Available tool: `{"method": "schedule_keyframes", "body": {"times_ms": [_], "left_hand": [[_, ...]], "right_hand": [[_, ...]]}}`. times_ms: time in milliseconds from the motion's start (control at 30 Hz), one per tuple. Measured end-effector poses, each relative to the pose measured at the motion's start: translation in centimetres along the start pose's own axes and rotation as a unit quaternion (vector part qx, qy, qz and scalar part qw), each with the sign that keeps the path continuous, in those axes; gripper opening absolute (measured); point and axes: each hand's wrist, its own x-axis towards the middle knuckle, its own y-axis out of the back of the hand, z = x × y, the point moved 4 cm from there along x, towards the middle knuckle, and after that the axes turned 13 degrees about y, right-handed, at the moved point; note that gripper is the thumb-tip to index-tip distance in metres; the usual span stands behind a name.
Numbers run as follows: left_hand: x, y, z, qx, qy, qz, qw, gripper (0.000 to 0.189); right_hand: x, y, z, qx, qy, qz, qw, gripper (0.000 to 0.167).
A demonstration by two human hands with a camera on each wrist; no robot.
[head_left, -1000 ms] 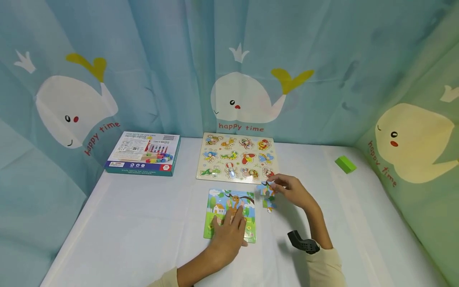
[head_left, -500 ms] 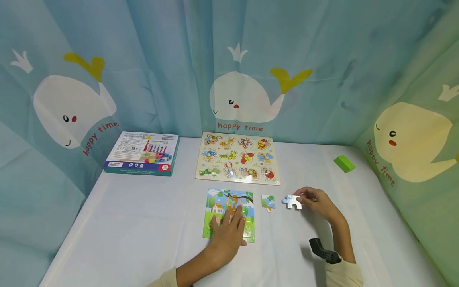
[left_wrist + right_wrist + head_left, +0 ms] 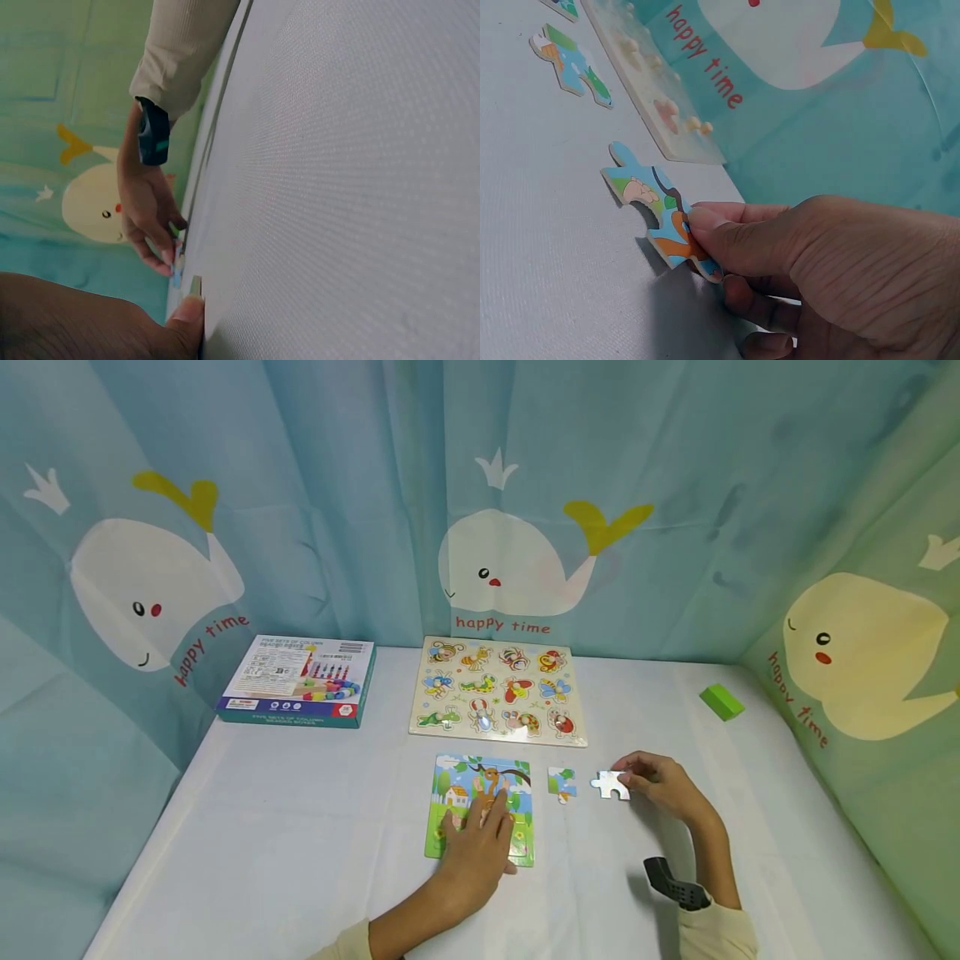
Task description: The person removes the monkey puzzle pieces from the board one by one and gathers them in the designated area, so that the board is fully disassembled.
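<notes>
My right hand point(image 3: 663, 785) pinches a jigsaw puzzle piece point(image 3: 609, 785) between thumb and fingers. In the right wrist view this piece point(image 3: 673, 241) is tilted close over the table, showing a brown-and-orange picture on blue. My left hand point(image 3: 476, 856) lies with fingers spread on a small square jigsaw puzzle point(image 3: 456, 795) showing a house, a tree branch and an animal; the hand hides part of its lower half. In the left wrist view, the thumb point(image 3: 190, 311) is against the puzzle's edge. A second loose piece point(image 3: 561, 782) lies between the puzzle and my right hand.
Behind the puzzle lies a wooden insect peg puzzle board point(image 3: 498, 692). A boxed toy set point(image 3: 298, 683) stands at the back left, and a green block point(image 3: 722, 702) at the far right. Curtains point(image 3: 360, 527) with whale prints enclose the white table point(image 3: 300, 827).
My right hand has moved right and toward me with its puzzle piece, away from the other loose piece, then stayed nearly still. The left hand has stayed on the puzzle.
</notes>
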Motion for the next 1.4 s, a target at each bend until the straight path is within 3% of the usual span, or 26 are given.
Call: {"method": "schedule_keyframes", "body": {"times_ms": [533, 1400], "left_hand": [[-0.06, -0.08, 0.04, -0.002, 0.001, 0.014, 0.9999, 0.052], [0.00, 0.24, 0.00, 0.018, -0.009, 0.018, 0.9996, 0.054]], "right_hand": [[0.10, -0.40, 0.24, -0.049, -0.021, 0.006, 0.9986, 0.019], [0.32, -0.51, 0.10, -0.051, -0.016, 0.000, 0.9986, 0.018]]}}
